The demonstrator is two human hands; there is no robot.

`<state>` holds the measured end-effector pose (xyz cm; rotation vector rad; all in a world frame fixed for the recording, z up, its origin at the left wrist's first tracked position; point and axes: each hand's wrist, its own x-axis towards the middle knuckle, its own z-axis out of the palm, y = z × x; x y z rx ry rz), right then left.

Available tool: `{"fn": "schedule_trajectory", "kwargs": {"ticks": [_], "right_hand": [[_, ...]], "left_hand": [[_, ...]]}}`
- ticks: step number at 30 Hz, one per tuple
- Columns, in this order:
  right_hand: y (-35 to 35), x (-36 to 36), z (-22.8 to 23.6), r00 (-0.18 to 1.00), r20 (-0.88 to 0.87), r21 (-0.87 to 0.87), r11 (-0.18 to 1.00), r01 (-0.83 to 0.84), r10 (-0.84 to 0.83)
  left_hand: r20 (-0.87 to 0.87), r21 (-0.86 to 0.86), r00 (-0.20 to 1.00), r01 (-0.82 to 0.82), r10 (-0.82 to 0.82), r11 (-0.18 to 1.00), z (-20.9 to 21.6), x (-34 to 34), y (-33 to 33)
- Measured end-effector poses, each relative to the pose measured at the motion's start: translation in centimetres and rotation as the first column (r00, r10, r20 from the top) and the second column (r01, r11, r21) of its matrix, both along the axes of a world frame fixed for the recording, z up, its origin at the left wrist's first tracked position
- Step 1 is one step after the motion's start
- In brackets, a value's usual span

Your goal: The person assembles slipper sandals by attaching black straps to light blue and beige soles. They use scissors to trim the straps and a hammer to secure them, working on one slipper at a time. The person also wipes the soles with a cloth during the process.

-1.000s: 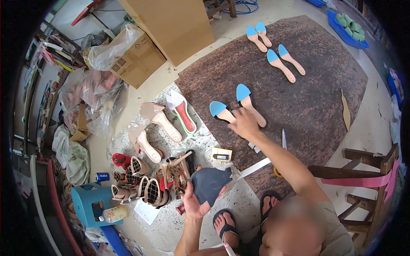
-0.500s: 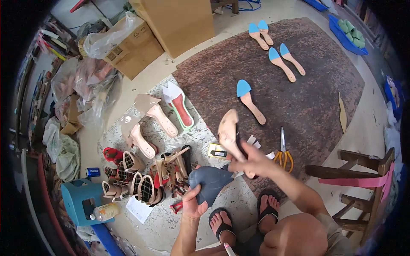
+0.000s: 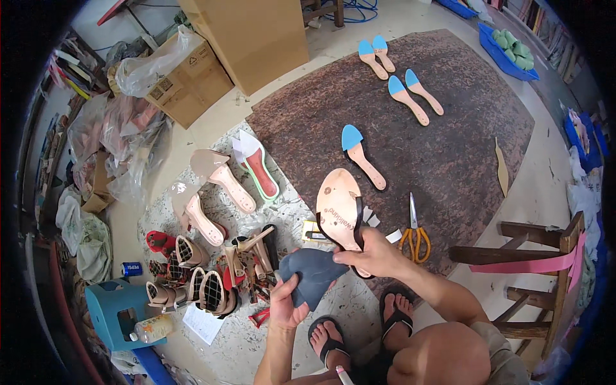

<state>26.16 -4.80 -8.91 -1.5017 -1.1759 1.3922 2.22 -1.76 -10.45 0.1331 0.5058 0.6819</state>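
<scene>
My left hand [image 3: 289, 305] is closed round the lower side of a dark grey, smooth piece [image 3: 312, 274] that looks like a shoe last or a shaped upper. My right hand [image 3: 376, 255] grips a tan shoe sole [image 3: 339, 202] by its narrow part; the broad end points away from me, with dark marks and print on its face. The right thumb and fingertips meet the grey piece's right edge. Beyond the sole lies a tan insole with a blue toe [image 3: 364, 158]. To the right of my right hand lie orange-handled scissors [image 3: 416, 237].
Shoes and heels [image 3: 244, 263] crowd the paint-spattered board at left, near a blue-green stool [image 3: 106, 292]. Other blue-toed insoles [image 3: 417, 99] lie on the brown mat [image 3: 468, 147]. A wooden stool [image 3: 520, 256] stands at right, cardboard boxes [image 3: 250, 45] behind.
The tan sole has turned from edge-on to showing its broad face, still in my right hand. My left hand keeps hold of the grey piece. The whole view has shifted slightly.
</scene>
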Motion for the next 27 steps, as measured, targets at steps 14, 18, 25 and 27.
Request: {"fn": "schedule_trajectory", "kwargs": {"ticks": [14,18,25,27], "right_hand": [[-4.5,1.9,2.0,0.863,-0.475,0.011,0.979,0.202,-0.172],[-6.6,-0.6,2.0,0.903,-0.423,-0.082,0.995,0.051,-0.081],[-7.5,-3.2,0.0,0.880,-0.464,-0.092,0.982,-0.162,0.102],[-7.3,-3.9,0.0,0.846,-0.526,-0.082,0.985,-0.151,0.086]], "left_hand": [[0.042,0.077,0.998,-0.052,0.048,0.996,-0.1,-0.8,1.0],[0.105,0.004,0.993,-0.049,0.048,0.999,-0.6,-0.4,0.7],[0.041,0.015,0.999,0.021,-0.021,1.000,-0.1,0.0,0.4],[0.048,0.007,0.998,0.042,-0.042,0.999,-0.2,-0.2,0.4]]}}
